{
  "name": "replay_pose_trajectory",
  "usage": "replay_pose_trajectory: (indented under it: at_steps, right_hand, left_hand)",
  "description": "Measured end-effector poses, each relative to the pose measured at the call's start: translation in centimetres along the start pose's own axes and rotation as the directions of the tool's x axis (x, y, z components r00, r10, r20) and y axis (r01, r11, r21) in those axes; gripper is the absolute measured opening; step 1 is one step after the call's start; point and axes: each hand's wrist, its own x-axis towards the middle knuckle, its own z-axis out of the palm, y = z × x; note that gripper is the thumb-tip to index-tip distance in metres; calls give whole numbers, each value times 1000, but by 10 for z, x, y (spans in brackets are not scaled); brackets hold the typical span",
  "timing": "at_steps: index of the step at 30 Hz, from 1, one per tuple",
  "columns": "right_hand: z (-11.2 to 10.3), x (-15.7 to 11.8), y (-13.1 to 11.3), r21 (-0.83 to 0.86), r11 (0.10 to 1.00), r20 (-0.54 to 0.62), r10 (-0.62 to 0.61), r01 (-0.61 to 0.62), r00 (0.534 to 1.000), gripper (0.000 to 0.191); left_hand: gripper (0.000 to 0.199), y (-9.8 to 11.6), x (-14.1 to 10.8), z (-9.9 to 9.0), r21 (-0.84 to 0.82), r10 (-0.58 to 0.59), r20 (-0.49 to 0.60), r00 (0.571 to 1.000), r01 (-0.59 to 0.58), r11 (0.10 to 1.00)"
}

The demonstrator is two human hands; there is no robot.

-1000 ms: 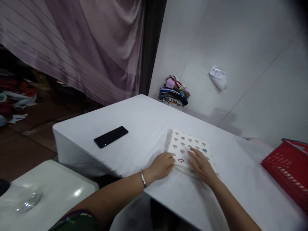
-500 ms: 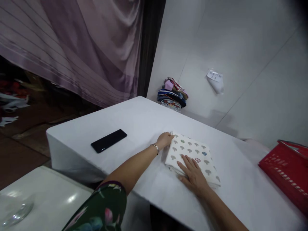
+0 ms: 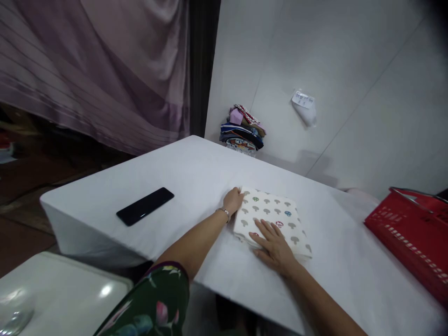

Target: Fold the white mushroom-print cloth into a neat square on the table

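A folded white cloth (image 3: 268,212) printed with grey mushrooms, and a few coloured ones, lies on the white-covered table (image 3: 196,172). My left hand (image 3: 233,200), with a bracelet at the wrist, is closed on the cloth's far left corner; its fingertips are partly hidden. Flat on the near part of the cloth rests my right hand (image 3: 275,247), fingers spread and pointing up and left. The cloth is in several layers, visible along its near edge.
A black phone (image 3: 145,206) lies on the table to the left. Folded clothes (image 3: 242,130) are stacked by the wall, and a red plastic basket (image 3: 406,233) stands at right. A white surface (image 3: 70,289) with a glass object (image 3: 16,312) is at lower left.
The view has turned slightly right, so everything sits further left in the picture. Both hands keep their places on the cloth, which looks the same.
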Motion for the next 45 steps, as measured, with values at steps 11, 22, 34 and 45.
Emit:
replay_pose_trajectory:
  at_steps: [11, 22, 34, 45]
  right_hand:
    - [-6, 0, 2, 113, 993, 57, 35, -41, 998, 54]
    - [-23, -27, 34, 320, 881, -54, 385, -349, 921, 41]
    - [-25, -67, 102, 463, 166, 338, 875, -870, 347, 64]
    - [-15, -61, 99, 407, 287, 213, 893, -867, 395, 44]
  left_hand:
    - [40, -17, -68, -26, -162, -85, 341, 936, 148, 976]
    - [35, -14, -103, -29, -136, -72, 318, 946, 120, 983]
    - [35, -9, -104, -18, 108, 19, 120, 993, -32, 994]
    - [39, -13, -107, -17, 14, -18, 174, 985, 16, 1000]
